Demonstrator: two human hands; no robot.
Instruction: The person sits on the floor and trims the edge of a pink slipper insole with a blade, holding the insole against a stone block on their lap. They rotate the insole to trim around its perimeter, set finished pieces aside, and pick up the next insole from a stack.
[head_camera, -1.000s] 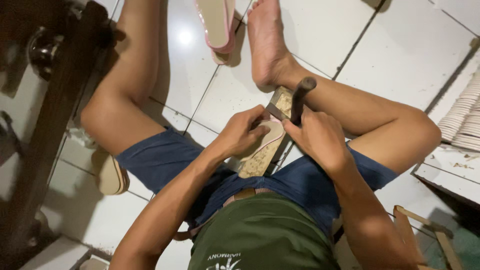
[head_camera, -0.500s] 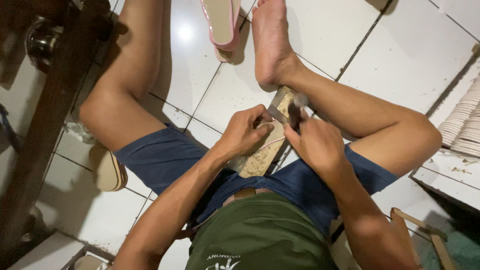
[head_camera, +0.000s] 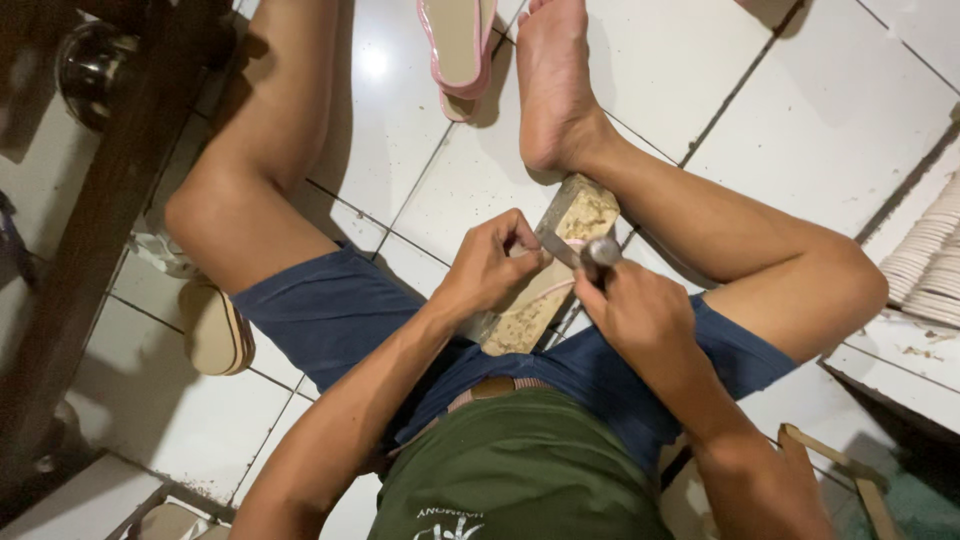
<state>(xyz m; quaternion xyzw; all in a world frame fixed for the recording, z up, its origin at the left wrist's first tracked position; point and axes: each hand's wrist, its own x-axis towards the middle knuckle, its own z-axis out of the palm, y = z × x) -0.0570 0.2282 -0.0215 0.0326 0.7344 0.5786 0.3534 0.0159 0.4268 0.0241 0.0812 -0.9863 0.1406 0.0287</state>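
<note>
Head view: a person sits on a white tiled floor with legs spread, and a pale, pitted wooden block lies on the tiles between the thighs, its far end pointing to about 1 o'clock, close by the bare foot. The left hand is curled narrow over the block's left edge, its fingertips pinching a thin pink strap and a small flat metal blade against the block's top face. The right hand sits at about 4 o'clock from the block, fist wrapped tight around the handle of a hammer, whose rounded metal head shows end-on just above the knuckles and right beside the blade. The two hands are just beside each other over the block; whether the hammer head touches the blade cannot be told.

At 12 o'clock a pink sandal lies on the floor, just left of the foot. A tan sandal sole rests at 9 o'clock beside the left thigh. At 3 o'clock a stack of white soles sits on a low white ledge. A dark wooden table leg runs along the left edge.
</note>
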